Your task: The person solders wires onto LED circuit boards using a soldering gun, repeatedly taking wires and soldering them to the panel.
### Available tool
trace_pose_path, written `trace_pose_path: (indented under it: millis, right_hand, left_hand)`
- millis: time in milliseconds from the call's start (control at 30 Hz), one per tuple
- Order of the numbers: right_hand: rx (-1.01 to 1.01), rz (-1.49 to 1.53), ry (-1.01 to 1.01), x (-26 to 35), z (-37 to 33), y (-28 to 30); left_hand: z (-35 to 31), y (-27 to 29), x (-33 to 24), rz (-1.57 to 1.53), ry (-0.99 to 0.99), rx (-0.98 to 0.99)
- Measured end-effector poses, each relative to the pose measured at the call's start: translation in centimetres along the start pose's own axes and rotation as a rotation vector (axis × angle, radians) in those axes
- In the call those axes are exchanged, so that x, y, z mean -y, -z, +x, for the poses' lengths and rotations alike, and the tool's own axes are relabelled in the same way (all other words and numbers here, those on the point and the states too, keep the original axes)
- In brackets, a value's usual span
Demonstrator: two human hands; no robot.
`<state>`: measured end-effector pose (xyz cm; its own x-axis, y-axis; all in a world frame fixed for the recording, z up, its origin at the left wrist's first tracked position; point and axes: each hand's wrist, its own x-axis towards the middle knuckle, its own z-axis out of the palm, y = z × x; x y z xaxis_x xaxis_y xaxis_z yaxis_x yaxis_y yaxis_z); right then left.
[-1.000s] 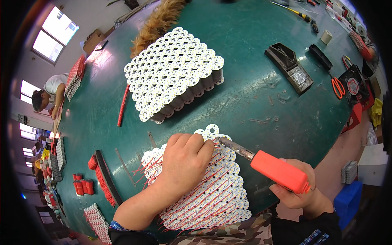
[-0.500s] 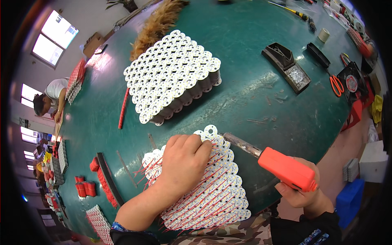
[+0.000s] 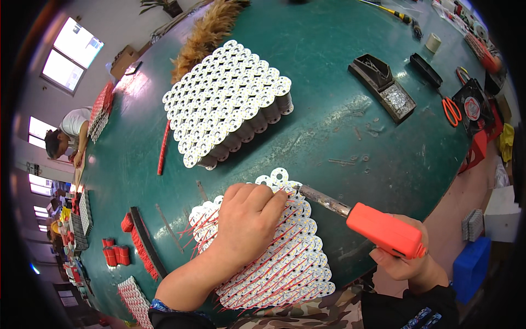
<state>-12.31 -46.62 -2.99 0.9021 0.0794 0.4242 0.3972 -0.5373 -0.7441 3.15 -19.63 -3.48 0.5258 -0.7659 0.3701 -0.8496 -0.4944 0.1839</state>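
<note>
A stack of round white LED boards (image 3: 296, 263), laid in overlapping rows and crossed by thin red wires, lies at the table's near edge. My left hand (image 3: 249, 219) rests over its upper part with fingers closed; thumb and forefinger pinch a thin red wire by the far edge. The hand covers part of the boards. In my right hand (image 3: 402, 260) is a soldering iron (image 3: 383, 230) with a red handle. Its dark tip points left and meets the boards at the far right corner, just beside my left fingertips.
Beyond lies a thick block of round white boards (image 3: 224, 104) with a red stick (image 3: 164, 148) beside it. A dark solder tray (image 3: 383, 88), orange-handled scissors (image 3: 452, 112) and a small fan (image 3: 472, 104) sit right. Red wire bundles (image 3: 116, 253) lie left. Another person (image 3: 74, 129) bends over the far-left edge.
The iron's tip has come down slightly, closer to my left fingertips and the boards' far corner. The left hand keeps its pinch. The whole view has shifted a little.
</note>
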Motion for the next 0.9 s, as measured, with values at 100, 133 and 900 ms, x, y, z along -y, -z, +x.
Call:
trace_pose_path:
  millis: [100, 133, 900]
  right_hand:
    - [0.004, 0.001, 0.003, -0.05, -0.01, -0.08]
    - [0.004, 0.001, 0.004, -0.08, -0.05, -0.09]
    - [0.010, 0.035, -0.016, 0.02, 0.06, -0.14]
  left_hand:
    - [0.17, 0.06, -0.14, 0.018, -0.007, 0.009]
    - [0.21, 0.10, -0.20, 0.028, -0.011, 0.010]
    - [0.31, 0.33, -0.55, 0.023, 0.039, 0.073]
